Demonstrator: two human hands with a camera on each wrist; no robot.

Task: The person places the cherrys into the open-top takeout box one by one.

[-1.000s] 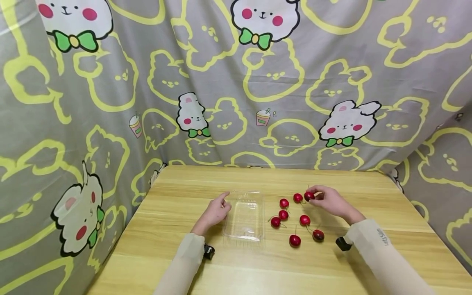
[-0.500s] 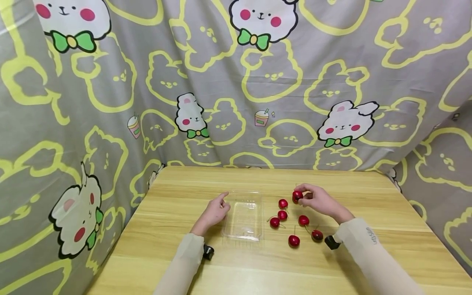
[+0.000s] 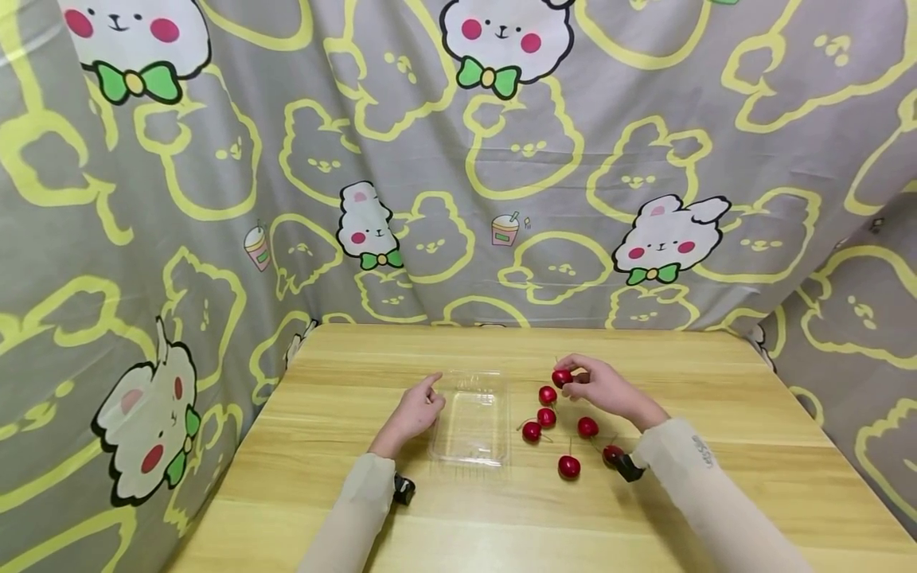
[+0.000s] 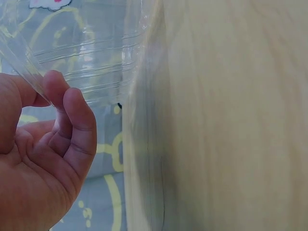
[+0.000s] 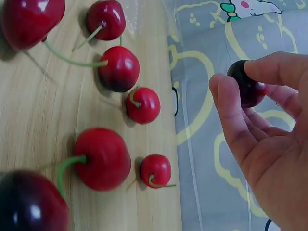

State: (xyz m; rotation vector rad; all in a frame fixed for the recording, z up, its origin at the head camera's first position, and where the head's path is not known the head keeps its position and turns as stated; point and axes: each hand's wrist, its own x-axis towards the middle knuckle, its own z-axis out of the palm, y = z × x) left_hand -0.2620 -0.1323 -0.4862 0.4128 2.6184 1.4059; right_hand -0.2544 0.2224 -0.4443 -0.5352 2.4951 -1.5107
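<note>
Pinching a dark red cherry (image 3: 562, 378) between thumb and bent fingertips with the right hand (image 3: 605, 390), right of centre in the lower half of the head view. In the right wrist view, seen at upper right, set against the grey curtain (image 3: 430, 159). Resting the left hand (image 3: 415, 410) at the left edge of a clear tray (image 3: 469, 461), near lower centre of the head view — forefinger pointing to the upper left corner, other fingers bent. Cannot tell whether pinching the rim.

Lying just right of the tray, three loose cherries (image 3: 547, 417) with stems; lower and farther right, three more (image 3: 569, 467), the last partly hidden behind a black wrist camera (image 3: 627, 467). In the right wrist view, seven to be counted on the wooden table (image 3: 458, 525).

Along the bottom of the head view, pale sleeves (image 3: 351, 509) — dark lettering on the right one.
</note>
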